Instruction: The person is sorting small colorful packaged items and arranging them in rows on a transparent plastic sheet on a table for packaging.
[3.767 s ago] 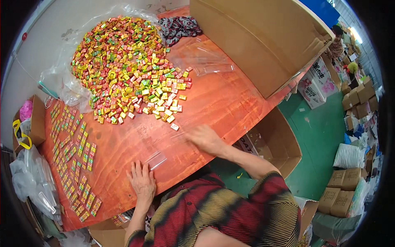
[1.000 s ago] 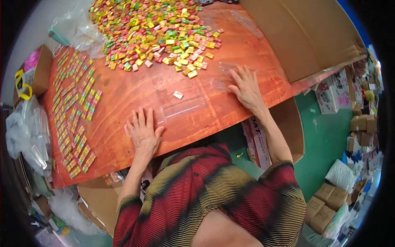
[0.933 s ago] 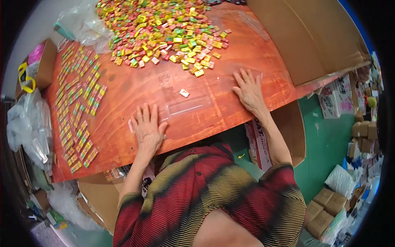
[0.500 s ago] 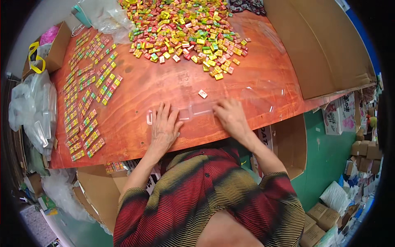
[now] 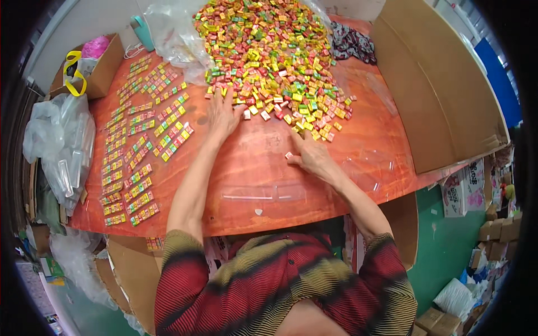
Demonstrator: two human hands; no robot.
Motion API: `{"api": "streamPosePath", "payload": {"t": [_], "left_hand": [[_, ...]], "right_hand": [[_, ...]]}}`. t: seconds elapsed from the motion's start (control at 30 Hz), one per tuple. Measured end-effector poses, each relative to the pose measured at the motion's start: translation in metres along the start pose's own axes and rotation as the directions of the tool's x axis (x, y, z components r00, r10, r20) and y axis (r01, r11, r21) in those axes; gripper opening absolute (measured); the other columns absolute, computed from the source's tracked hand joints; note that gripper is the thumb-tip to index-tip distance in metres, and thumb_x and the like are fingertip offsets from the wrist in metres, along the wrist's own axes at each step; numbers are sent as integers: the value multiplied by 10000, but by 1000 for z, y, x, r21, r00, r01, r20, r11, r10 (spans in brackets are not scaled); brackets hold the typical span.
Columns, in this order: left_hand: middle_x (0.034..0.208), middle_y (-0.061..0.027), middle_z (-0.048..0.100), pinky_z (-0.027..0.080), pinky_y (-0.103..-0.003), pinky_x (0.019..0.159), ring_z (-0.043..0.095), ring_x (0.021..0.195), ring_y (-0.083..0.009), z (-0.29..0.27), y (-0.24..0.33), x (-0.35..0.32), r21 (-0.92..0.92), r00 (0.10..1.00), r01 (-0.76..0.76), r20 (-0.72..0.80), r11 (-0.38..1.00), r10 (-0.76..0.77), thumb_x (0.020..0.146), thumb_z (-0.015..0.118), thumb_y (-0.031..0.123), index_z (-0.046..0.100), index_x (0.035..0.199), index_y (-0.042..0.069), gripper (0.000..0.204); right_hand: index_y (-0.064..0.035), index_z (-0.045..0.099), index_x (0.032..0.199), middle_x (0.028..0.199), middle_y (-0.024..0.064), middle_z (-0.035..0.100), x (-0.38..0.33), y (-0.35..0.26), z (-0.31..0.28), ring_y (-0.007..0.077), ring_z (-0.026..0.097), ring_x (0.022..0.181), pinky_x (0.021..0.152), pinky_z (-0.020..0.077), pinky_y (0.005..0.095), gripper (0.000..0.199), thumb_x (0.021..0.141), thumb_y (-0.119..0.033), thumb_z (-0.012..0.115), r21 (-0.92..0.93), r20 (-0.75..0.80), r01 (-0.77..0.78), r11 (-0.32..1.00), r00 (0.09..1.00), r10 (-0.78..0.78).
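A large heap of small red, yellow and green boxes (image 5: 274, 61) covers the far middle of the table. My left hand (image 5: 223, 119) lies with outstretched fingers at the heap's near left edge, its fingertips touching boxes. To the right, my right hand (image 5: 312, 155) reaches toward the heap's near edge, thumb and fingers apart. Beside its thumb lies one small pale box (image 5: 288, 155); I cannot tell whether the thumb touches it. Nearer to me, a long clear plastic tray (image 5: 246, 194) rests on the red-orange table (image 5: 235, 219).
Rows of grouped small boxes (image 5: 172, 140) cover the table's left side. More clear plastic pieces (image 5: 367, 171) lie at the right. A tall cardboard box (image 5: 437, 95) borders the right edge, plastic bags (image 5: 61, 148) the left. A patterned cloth (image 5: 353, 42) sits behind. A small white scrap (image 5: 258, 212) lies near the front edge.
Both hands have left the clear tray near the front edge and moved forward to the heap. The view has shifted, so the whole table sits lower in the picture.
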State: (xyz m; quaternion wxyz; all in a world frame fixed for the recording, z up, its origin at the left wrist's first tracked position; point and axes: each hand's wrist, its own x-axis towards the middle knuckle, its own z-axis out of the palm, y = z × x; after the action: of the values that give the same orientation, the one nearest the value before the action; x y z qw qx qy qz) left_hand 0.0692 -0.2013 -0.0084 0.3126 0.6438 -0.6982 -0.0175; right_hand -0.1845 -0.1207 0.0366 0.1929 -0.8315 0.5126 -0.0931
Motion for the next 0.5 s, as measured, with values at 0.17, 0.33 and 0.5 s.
{"api": "streamPosePath", "payload": {"t": [0.17, 0.33, 0.5], "left_hand": [[1361, -245, 242, 271, -562, 945, 282, 1214, -451, 21, 17, 2, 95, 998, -35, 64, 995, 29, 823, 528, 330, 430, 1271, 189, 480], [1383, -197, 235, 255, -562, 963, 261, 1237, -435, 15, 54, -42, -32, 985, -113, 125, 993, 116, 834, 528, 274, 486, 1229, 217, 402], [1334, -200, 334, 248, -491, 1008, 273, 1254, -390, -14, 61, -74, -181, 954, -163, 223, 970, 202, 828, 549, 191, 577, 1130, 192, 303]], "right_hand": [[-93, 421, 1209, 1034, 221, 461, 37, 10, 6, 372, 544, 854, 701, 467, 425, 519, 744, -144, 645, 105, -156, 6, 994, 988, 10], [-137, 518, 1139, 974, 172, 490, 55, 13, 10, 321, 550, 853, 661, 464, 401, 342, 801, -161, 562, -14, -270, 63, 998, 961, -65], [-183, 577, 1041, 888, 115, 506, 47, 23, 12, 287, 546, 809, 617, 445, 388, 238, 816, -143, 511, -83, -279, 163, 983, 943, -180]]}}
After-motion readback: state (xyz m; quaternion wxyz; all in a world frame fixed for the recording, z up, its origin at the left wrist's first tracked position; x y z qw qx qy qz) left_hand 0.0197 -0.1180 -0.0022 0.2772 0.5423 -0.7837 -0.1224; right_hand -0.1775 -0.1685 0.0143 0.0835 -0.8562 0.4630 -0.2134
